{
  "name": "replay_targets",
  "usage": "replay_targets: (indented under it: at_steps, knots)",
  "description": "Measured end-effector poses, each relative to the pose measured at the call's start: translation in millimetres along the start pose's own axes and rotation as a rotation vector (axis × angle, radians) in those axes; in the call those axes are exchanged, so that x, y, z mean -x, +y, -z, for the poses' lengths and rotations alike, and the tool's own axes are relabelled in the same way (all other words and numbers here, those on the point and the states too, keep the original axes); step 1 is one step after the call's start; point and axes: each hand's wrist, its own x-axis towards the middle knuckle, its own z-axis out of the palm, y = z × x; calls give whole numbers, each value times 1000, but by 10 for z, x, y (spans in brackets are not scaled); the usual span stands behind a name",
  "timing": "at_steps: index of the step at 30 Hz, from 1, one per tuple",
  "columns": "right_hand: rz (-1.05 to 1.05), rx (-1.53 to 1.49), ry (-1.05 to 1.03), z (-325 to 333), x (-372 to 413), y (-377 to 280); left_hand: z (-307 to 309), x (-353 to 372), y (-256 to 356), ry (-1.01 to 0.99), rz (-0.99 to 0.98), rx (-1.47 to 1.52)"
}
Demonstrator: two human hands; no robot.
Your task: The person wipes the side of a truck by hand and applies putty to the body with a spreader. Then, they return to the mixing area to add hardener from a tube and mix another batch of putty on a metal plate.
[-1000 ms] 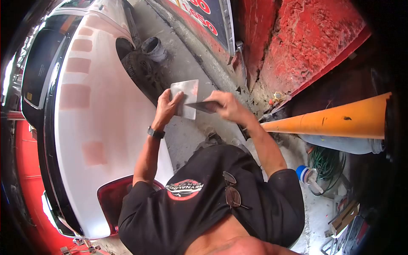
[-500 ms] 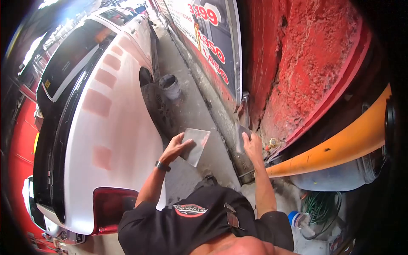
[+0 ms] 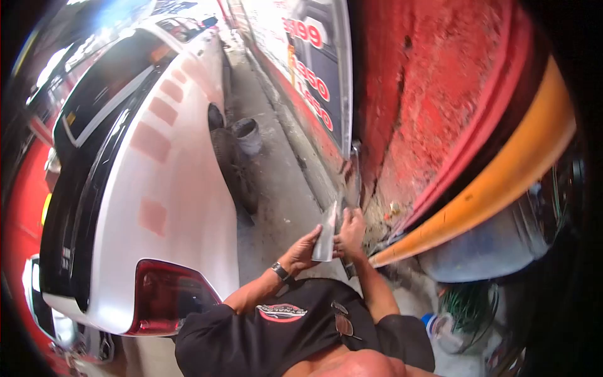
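My left hand [image 3: 301,252] is closed on a clear flat plate [image 3: 325,241], thumb on its face, with a pinkish smear near the upper end. The plate is tilted, its edge turned toward the camera. Close beside it on the right, my right hand [image 3: 352,234] is closed on a thin, flat, grey spreader [image 3: 340,212], mostly hidden by fingers and plate. Both hands are in front of my chest. To the left stands a white car [image 3: 195,188] with pinkish patches [image 3: 152,217] along its side and a red tail light [image 3: 169,296].
A grey bucket [image 3: 247,138] stands on the floor by the car's wheel. Along the right runs a red wall [image 3: 433,119] with a price sign [image 3: 320,75]. An orange curved panel [image 3: 483,201], a translucent bin [image 3: 490,251] and a green coiled hose [image 3: 468,311] are at the right.
My hands have come together; the left moved right with the plate, which has turned edge-on. The right hand shifted left and slightly down, bringing the spreader to the plate.
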Motion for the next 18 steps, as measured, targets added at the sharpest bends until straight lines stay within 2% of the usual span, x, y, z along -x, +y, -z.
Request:
replay_targets:
  at_steps: [1,2,3,4,5,6,7,8,9,10,13,16,18]
  knots:
    - [35,177,137,94,7,108,-78,192,36,-55,37,2]
    - [-129,120,83,192,39,134,235,253,12,39,-105,-17]
    - [-323,64,68,282,98,150,-93,408,82,88,-208,-38]
    - [-590,-203,108,386,173,-9,-416,597,96,62,-210,-192]
    - [-718,-426,182,106,387,408,-201,581,92,155,-132,-227]
    - [-961,-642,283,63,530,368,-365,572,-28,151,-169,-340]
    - [-988,-1109,272,96,634,236,-163,564,-129,119,-120,-414]
    - [-1164,-1000,259,207,625,22,195,497,-201,146,-67,-400]
    - [-1147,-1013,160,268,725,-148,463,518,-251,183,-33,-384]
    - [-1219,-959,162,476,841,-440,484,581,-400,197,-10,-367]
    - [-1204,-946,37,758,1395,-576,512,838,-859,233,15,-333]
    - [-1284,-864,249,1137,1797,-737,654,851,-1324,177,39,-303]
    - [-1314,-971,168,1365,2051,-775,682,921,-1513,209,52,-411]
